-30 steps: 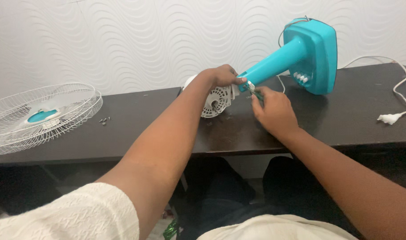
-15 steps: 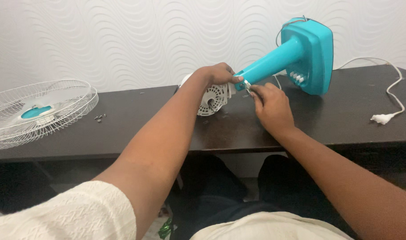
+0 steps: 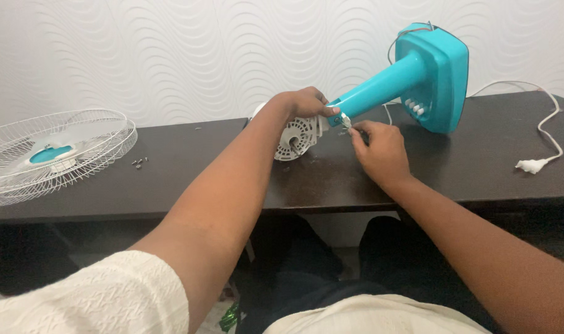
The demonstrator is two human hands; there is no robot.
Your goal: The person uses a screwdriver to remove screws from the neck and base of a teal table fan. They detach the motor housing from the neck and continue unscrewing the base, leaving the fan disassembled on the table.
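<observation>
A turquoise table fan stand [image 3: 411, 74] lies on its side on the dark table [image 3: 189, 167], its square base toward the wall. At the neck's end sits the white motor housing [image 3: 297, 139]. My left hand [image 3: 303, 102] grips the top of that housing where it meets the neck. My right hand [image 3: 377, 148] pinches a small white part at the joint, just right of the housing; what it is I cannot make out.
A white wire fan grille [image 3: 53, 151] with a turquoise centre lies at the table's left end, with small screws [image 3: 138, 162] beside it. The white power cord and plug [image 3: 532, 164] trail across the right side. A wavy white wall stands behind.
The view has shifted slightly; both hands stay at the joint between housing and neck, with the right fingers working at the same spot.
</observation>
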